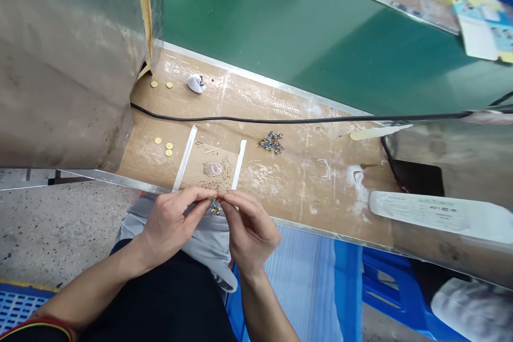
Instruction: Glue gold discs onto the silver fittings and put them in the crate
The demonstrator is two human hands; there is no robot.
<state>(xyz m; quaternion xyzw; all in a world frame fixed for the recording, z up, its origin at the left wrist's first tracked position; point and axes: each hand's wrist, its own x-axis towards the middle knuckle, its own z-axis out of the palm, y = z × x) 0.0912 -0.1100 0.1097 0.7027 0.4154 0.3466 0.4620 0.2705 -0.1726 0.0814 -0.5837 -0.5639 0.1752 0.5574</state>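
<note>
Just above my lap, at the table's near edge, my left hand point(172, 223) and my right hand point(253, 227) meet fingertip to fingertip. Both pinch a small blue and gold metal piece point(215, 207), partly covered by the fingers. Beyond them, a cardboard patch point(192, 173) lies between two white tape strips. On it are a clear, shallow blob or dish point(213, 169), scattered tiny dark bits and a thin stick point(212, 150). A small pile of similar blue and gold pieces point(271, 142) sits to the right of the patch.
A black cable point(248, 120) crosses the cardboard-covered table. Several yellow discs point(169, 146) and a white cone-shaped thing point(195, 83) lie left. At right are a white bottle point(436, 215) and a pale flat stick point(372, 132). A metal panel point(64, 64) stands left; a green surface point(280, 32) lies behind.
</note>
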